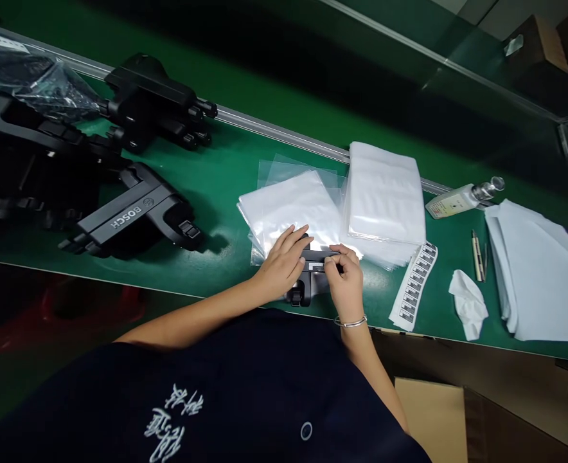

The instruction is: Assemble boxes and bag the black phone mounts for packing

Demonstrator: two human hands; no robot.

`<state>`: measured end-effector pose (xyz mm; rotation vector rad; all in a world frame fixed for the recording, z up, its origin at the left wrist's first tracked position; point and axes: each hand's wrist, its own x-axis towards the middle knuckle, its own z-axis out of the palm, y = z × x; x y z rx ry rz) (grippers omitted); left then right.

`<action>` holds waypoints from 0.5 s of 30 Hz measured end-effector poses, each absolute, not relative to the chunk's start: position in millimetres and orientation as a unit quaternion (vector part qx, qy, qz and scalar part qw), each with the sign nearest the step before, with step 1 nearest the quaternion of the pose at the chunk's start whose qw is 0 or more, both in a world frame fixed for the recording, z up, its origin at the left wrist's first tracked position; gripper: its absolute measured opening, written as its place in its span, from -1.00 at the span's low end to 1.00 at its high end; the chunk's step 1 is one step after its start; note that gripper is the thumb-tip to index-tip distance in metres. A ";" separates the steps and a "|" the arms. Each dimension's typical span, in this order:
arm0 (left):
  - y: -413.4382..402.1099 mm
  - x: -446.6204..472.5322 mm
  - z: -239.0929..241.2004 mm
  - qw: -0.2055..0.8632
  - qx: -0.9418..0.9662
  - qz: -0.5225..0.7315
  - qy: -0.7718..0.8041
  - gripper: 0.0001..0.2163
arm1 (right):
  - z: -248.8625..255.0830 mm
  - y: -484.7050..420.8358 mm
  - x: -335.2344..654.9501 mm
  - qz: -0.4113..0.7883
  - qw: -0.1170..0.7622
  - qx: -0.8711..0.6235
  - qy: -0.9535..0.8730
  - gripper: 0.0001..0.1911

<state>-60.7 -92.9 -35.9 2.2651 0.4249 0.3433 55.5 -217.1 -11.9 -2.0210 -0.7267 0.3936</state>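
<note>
A black plastic tool part (pixel 320 281) with a latch lies at the near edge of the green table, the same kind as the BOSCH-marked ones at left. My left hand (pixel 280 265) rests across its left side, fingers stretched out. A small white label (pixel 315 266) sits on its upper face. Thumb and forefinger of my right hand (pixel 347 276) are pinched together at the label's right end. The underside of the part is hidden. Just beyond both hands are clear plastic bags (pixel 293 206).
A BOSCH-marked black part (pixel 134 215) and several more black parts (pixel 153 103) stand at left. Rightward are a stack of white bags (pixel 385 193), a label strip (pixel 414 286), a bottle (pixel 452 202), pens (pixel 477 256), a crumpled tissue (pixel 468 302) and white sheets (pixel 539 276).
</note>
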 end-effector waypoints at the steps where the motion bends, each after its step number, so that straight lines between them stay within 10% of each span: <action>1: -92.8 -60.7 -35.6 0.394 0.894 0.135 0.168 -0.61 | -11.7 -217.0 55.4 0.161 0.461 -0.821 -0.295 -0.77; 15: -92.3 -60.5 -33.3 0.395 0.894 0.128 0.169 -0.61 | -11.0 -215.8 55.2 0.166 0.457 -0.824 -0.290 -0.78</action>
